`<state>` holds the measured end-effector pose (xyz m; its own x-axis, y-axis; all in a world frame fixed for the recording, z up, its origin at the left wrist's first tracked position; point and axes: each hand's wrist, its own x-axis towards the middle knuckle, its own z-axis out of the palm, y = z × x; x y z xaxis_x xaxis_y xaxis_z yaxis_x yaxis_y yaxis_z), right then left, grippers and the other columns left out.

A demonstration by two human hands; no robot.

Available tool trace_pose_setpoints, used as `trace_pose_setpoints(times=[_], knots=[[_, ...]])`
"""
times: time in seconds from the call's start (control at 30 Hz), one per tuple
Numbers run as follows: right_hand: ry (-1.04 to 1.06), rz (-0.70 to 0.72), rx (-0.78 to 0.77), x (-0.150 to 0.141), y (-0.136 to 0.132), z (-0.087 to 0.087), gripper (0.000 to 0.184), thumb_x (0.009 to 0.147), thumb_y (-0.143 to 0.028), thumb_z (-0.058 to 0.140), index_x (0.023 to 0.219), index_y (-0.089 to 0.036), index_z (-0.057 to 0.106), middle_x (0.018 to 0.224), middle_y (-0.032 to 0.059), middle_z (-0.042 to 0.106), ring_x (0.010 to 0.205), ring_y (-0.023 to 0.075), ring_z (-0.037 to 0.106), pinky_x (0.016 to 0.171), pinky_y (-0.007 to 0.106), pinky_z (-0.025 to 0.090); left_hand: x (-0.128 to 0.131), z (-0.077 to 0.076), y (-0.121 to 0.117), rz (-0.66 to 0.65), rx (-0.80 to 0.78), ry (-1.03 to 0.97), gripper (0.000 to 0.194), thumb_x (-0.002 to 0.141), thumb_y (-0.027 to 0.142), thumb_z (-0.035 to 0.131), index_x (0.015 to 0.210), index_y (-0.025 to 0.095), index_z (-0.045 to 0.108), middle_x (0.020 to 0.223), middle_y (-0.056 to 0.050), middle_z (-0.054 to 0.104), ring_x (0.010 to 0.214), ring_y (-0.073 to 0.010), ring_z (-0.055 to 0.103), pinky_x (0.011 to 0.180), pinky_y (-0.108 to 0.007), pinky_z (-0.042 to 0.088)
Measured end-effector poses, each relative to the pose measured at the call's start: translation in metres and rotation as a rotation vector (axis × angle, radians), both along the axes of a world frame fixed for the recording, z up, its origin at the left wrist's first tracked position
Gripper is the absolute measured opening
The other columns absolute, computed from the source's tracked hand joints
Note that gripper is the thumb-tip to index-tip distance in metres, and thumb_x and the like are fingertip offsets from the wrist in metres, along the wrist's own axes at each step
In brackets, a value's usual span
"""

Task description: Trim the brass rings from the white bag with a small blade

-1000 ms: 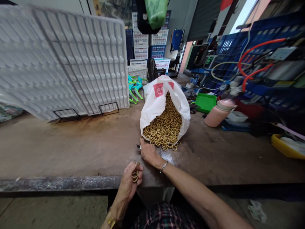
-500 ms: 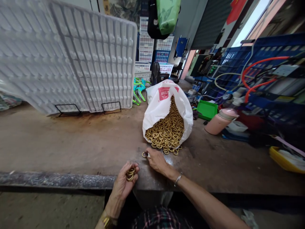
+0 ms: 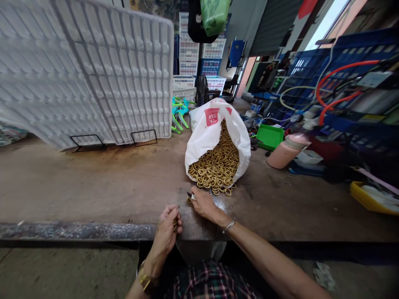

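A white plastic bag (image 3: 204,137) lies open on the worn brown table (image 3: 93,187), spilling a heap of brass rings (image 3: 216,166) toward me. My left hand (image 3: 166,232) rests at the table's near edge, curled shut on a small stack of brass rings. My right hand (image 3: 204,203) lies just in front of the heap, fingers closed on a small dark-and-white tool pressed beside a loose ring (image 3: 188,200) on the table.
A big white moulded tray (image 3: 87,74) leans upright on wire stands at the back left. A green bin (image 3: 269,136), a pink flask (image 3: 286,150) and a yellow tray (image 3: 370,199) sit to the right. Blue and white crates and hoses fill the background.
My left hand turned over and closed tighter round its rings, hiding most of them. My right hand stayed in front of the heap with its tool at a loose ring.
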<state>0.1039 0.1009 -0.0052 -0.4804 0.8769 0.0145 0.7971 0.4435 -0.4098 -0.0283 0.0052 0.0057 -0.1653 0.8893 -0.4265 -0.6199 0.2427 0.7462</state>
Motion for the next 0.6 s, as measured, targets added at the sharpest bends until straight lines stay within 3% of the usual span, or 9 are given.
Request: trace_pose_setpoints(times=[0.17, 0.27, 0.4, 0.6], knots=[[0.403, 0.029, -0.103, 0.006, -0.017, 0.0, 0.006, 0.083, -0.023, 0.043, 0.085, -0.019, 0.047, 0.069, -0.0022, 0.05, 0.062, 0.0119, 0.046, 0.059, 0.022, 0.031, 0.012, -0.004, 0.004, -0.034, -0.007, 0.23, 0.045, 0.065, 0.047, 0.066, 0.095, 0.019, 0.049, 0.055, 0.008, 0.047, 0.043, -0.0062, 0.041, 0.035, -0.015, 0.027], [0.565, 0.022, -0.178, 0.009, -0.028, 0.0, 0.009, 0.083, -0.027, 0.043, 0.082, -0.019, 0.046, 0.068, -0.0039, 0.047, 0.062, 0.0109, 0.044, 0.059, 0.022, 0.033, 0.016, -0.006, 0.004, -0.102, -0.001, 0.291, 0.04, 0.067, 0.049, 0.063, 0.089, 0.017, 0.052, 0.054, 0.008, 0.045, 0.041, -0.0052, 0.038, 0.036, -0.015, 0.025], [0.634, -0.001, -0.323, 0.013, -0.034, 0.004, 0.01, 0.08, -0.027, 0.045, 0.078, -0.018, 0.048, 0.064, -0.0055, 0.046, 0.061, 0.0099, 0.042, 0.058, 0.021, 0.033, 0.022, -0.005, 0.001, -0.127, 0.002, 0.379, 0.033, 0.07, 0.048, 0.061, 0.077, 0.017, 0.053, 0.05, 0.008, 0.042, 0.039, -0.0051, 0.034, 0.037, -0.016, 0.023], [0.616, -0.016, -0.417, 0.017, -0.034, 0.014, 0.016, 0.078, -0.03, 0.047, 0.068, -0.017, 0.049, 0.058, -0.0056, 0.046, 0.058, 0.0094, 0.042, 0.055, 0.02, 0.032, 0.031, 0.003, -0.004, -0.044, 0.144, 0.624, 0.026, 0.072, 0.04, 0.062, 0.066, 0.016, 0.059, 0.048, 0.006, 0.042, 0.044, -0.0069, 0.035, 0.042, -0.018, 0.027]])
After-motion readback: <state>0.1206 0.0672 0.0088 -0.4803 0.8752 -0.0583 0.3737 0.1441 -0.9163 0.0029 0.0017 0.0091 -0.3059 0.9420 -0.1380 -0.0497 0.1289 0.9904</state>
